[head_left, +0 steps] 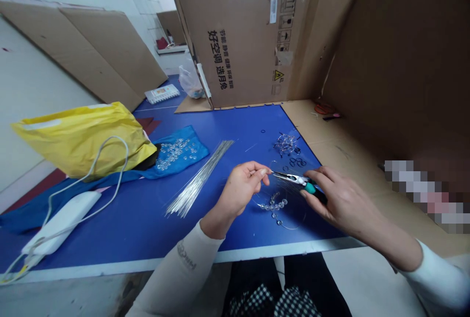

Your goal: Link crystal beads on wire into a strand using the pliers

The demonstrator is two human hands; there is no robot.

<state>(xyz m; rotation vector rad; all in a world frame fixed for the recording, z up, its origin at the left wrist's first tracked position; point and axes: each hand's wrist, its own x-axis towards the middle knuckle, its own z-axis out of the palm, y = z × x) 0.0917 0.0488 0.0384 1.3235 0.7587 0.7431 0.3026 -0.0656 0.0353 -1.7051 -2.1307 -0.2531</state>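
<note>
My left hand [244, 185] pinches a thin wire between thumb and fingertips, near the tip of a pair of pliers. Wrapped round the green and black handles of the pliers [293, 178] is my right hand [336, 194]; their metal jaws point left and meet the wire end. Clear beads [273, 205] strung on curved wire lie just below the hands. A bundle of straight silvery wires [200, 180] rests left of my left hand. Beyond the pliers are small black rings [297, 162] and a tangled heap of wire pieces [286, 144].
Loose clear beads [176, 153] lie on a blue cloth [198, 148]. A yellow bag [84, 141], a white power strip [60, 229] and its looped cable occupy the left. Large cardboard [249, 38] stands behind the blue table [147, 229]; more cardboard walls the right side.
</note>
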